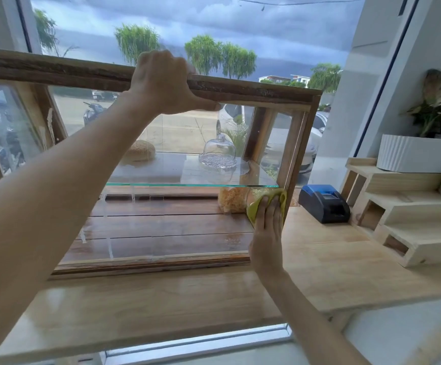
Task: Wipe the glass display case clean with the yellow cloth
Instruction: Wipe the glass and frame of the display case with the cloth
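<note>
A wood-framed glass display case (256,92) stands on a light wooden counter in front of a window. My left hand (164,83) grips its top wooden rail, fingers curled over the far side and thumb along the underside. My right hand (266,227) presses the yellow cloth (254,204) flat against the front glass near the lower right corner, just under the glass shelf (187,184); its fingers lie straight over the cloth. Wet streaks run down the glass (108,241) on the left.
Inside the case sit a glass cake dome (218,151), a woven mat (140,150) and a jar of pale food (231,200). A black and blue receipt printer (324,202) stands right of the case. Stepped wooden shelves (403,222) carry a white planter (419,152).
</note>
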### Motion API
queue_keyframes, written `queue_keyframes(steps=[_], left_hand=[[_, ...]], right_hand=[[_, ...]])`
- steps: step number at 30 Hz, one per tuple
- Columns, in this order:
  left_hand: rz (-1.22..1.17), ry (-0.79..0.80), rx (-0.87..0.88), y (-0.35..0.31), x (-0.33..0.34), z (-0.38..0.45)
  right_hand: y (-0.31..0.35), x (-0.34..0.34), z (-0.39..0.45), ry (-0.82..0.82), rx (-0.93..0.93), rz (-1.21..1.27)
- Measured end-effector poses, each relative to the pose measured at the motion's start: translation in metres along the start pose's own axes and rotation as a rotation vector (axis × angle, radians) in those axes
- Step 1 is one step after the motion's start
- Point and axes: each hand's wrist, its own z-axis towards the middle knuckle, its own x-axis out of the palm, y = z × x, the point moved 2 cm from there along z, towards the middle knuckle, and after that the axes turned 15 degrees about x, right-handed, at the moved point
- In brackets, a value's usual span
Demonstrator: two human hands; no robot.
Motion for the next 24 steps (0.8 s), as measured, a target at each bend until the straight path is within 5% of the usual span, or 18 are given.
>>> queue_keyframes(steps=[10, 24], left_hand=[[-0.003, 0.007, 0.022, -0.002, -0.003, 0.0], [0.041, -0.004, -0.001, 0.001, 0.005, 0.003]], right_hand=[[-0.011, 0.022, -0.06, 0.281, 0.16, -0.239], [-0.013, 0.025, -0.075, 0.419, 0.262, -0.416]])
